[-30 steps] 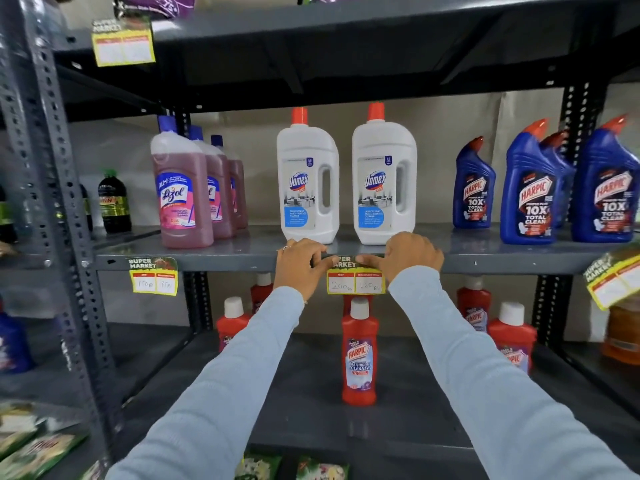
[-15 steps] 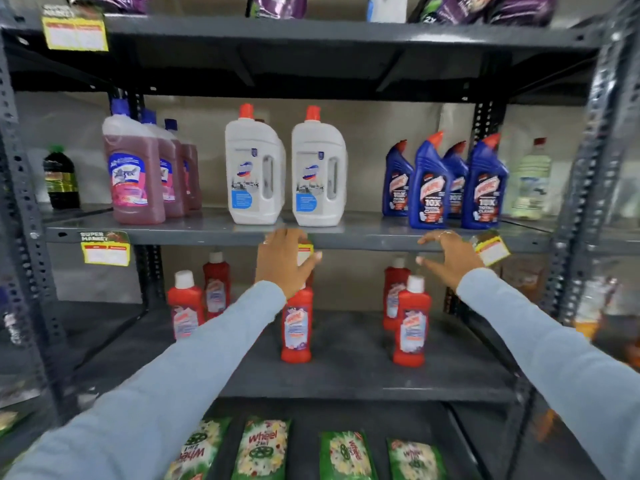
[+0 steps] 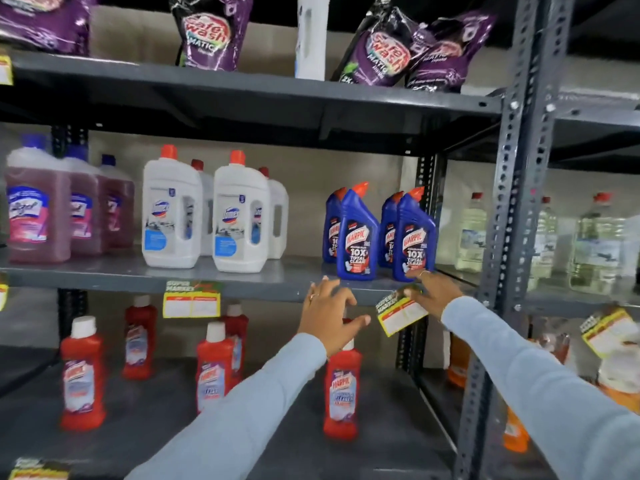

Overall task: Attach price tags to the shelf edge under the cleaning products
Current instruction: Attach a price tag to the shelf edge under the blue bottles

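Observation:
A yellow price tag (image 3: 191, 298) hangs on the grey shelf edge (image 3: 104, 279) below the white Domex bottles (image 3: 239, 216). My right hand (image 3: 434, 292) pinches a second yellow tag (image 3: 400, 311), tilted, against the shelf edge under the blue Harpic bottles (image 3: 358, 233). My left hand (image 3: 329, 315) hovers just left of that tag with fingers spread, holding nothing, close below the shelf edge.
Pink Lizol bottles (image 3: 38, 209) stand at the left of the same shelf. Red Harpic bottles (image 3: 341, 386) sit on the shelf below. Purple detergent pouches (image 3: 377, 46) fill the top shelf. A perforated upright post (image 3: 512, 216) rises at right, with another tag (image 3: 607, 329) beyond it.
Both hands left the tag under the white bottles and moved right. My right hand now holds another tag at the shelf edge beneath the blue bottles. The view shifted right and up.

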`<move>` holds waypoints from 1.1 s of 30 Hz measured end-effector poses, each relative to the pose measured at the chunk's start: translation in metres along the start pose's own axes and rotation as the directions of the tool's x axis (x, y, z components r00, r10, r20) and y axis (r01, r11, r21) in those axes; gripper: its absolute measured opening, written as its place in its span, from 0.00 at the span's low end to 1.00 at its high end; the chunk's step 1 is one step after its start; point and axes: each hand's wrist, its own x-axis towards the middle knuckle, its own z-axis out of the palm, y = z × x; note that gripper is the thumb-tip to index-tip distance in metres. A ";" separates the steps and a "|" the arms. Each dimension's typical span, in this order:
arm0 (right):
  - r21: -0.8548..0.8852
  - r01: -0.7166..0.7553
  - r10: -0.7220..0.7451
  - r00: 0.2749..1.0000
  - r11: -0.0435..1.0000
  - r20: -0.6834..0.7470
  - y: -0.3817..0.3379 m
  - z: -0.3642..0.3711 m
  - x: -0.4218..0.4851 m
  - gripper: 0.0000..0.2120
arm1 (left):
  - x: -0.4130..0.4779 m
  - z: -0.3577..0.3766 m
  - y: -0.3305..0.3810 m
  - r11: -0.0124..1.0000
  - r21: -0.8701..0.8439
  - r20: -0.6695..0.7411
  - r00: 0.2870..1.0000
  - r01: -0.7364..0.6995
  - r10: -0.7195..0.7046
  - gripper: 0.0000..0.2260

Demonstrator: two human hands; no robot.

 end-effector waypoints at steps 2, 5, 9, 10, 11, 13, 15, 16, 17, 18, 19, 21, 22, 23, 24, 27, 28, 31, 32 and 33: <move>-0.006 0.047 -0.047 0.999 0.999 -0.017 0.009 0.004 0.008 0.15 | 0.021 0.016 0.006 0.999 0.035 -0.018 1.000 0.019 -0.019 0.16; -0.109 0.095 -0.100 0.994 0.989 -0.041 0.015 0.004 0.016 0.14 | 0.040 0.042 0.012 0.991 0.101 -0.012 0.996 0.084 -0.084 0.17; -0.257 0.140 -0.150 0.988 0.956 -0.021 0.015 -0.006 0.027 0.14 | 0.048 0.066 0.019 0.969 0.210 -0.042 0.992 0.129 -0.123 0.16; -0.265 0.151 -0.162 0.987 0.952 -0.020 0.015 -0.007 0.029 0.12 | 0.050 0.068 0.022 0.967 0.214 -0.053 0.990 0.142 -0.133 0.15; -0.270 0.157 -0.169 0.985 0.950 -0.021 0.016 -0.008 0.031 0.11 | 0.052 0.068 0.024 0.963 0.224 -0.054 0.988 0.151 -0.143 0.15; -0.267 0.166 -0.179 0.984 0.949 -0.025 0.017 -0.006 0.033 0.10 | 0.053 0.069 0.027 0.951 0.266 -0.044 0.987 0.159 -0.152 0.14; -0.247 0.169 -0.186 0.981 0.954 -0.047 0.019 -0.006 0.032 0.09 | 0.053 0.067 0.029 0.947 0.276 -0.047 0.986 0.166 -0.159 0.14; -0.230 0.170 -0.189 0.980 0.958 -0.065 0.021 -0.005 0.032 0.09 | 0.053 0.067 0.029 0.948 0.269 -0.050 0.985 0.173 -0.165 0.14; -0.212 0.169 -0.191 0.978 0.962 -0.085 0.023 -0.004 0.032 0.09 | 0.052 0.066 0.030 0.950 0.260 -0.056 0.984 0.175 -0.166 0.14; -0.197 0.165 -0.188 0.977 0.966 -0.102 0.027 -0.002 0.031 0.09 | 0.051 0.066 0.031 0.951 0.256 -0.065 0.984 0.176 -0.164 0.13; -0.173 0.161 -0.182 0.977 0.972 -0.114 0.032 0.001 0.031 0.09 | 0.049 0.067 0.033 0.951 0.258 -0.079 0.985 0.170 -0.155 0.13; -0.045 0.164 -0.168 0.978 0.985 -0.125 0.045 0.008 0.030 0.08 | 0.045 0.068 0.037 0.949 0.277 -0.098 0.987 0.153 -0.130 0.13; 0.032 0.176 -0.171 0.978 0.984 -0.123 0.051 0.011 0.028 0.07 | 0.043 0.069 0.038 0.944 0.297 -0.099 0.988 0.145 -0.120 0.13; 0.073 0.199 -0.190 0.975 0.977 -0.116 0.056 0.015 0.026 0.06 | 0.041 0.070 0.037 0.934 0.330 -0.092 0.990 0.136 -0.111 0.13; 0.053 0.230 -0.223 0.968 0.972 -0.118 0.060 0.022 0.023 0.06 | 0.039 0.071 0.036 0.919 0.376 -0.082 0.992 0.121 -0.097 0.12; -0.240 0.306 -0.357 0.909 0.921 -0.213 0.067 0.055 0.013 0.09 | 0.033 0.076 0.031 0.834 0.548 -0.034 0.998 0.062 -0.052 0.12; -0.312 0.304 -0.388 0.885 0.900 -0.259 0.068 0.066 0.011 0.09 | 0.032 0.078 0.030 0.806 0.591 -0.014 0.999 0.048 -0.049 0.12; -0.324 0.255 -0.365 0.864 0.911 -0.346 0.065 0.082 0.013 0.10 | 0.032 0.080 0.030 0.770 0.638 0.013 0.998 0.034 -0.055 0.12; -0.304 0.238 -0.343 0.866 0.922 -0.364 0.063 0.083 0.014 0.10 | 0.034 0.079 0.031 0.775 0.631 0.013 0.999 0.030 -0.049 0.12; -0.291 0.237 -0.338 0.864 0.927 -0.373 0.062 0.081 0.015 0.09 | 0.036 0.076 0.030 0.789 0.614 0.011 0.999 0.019 -0.032 0.12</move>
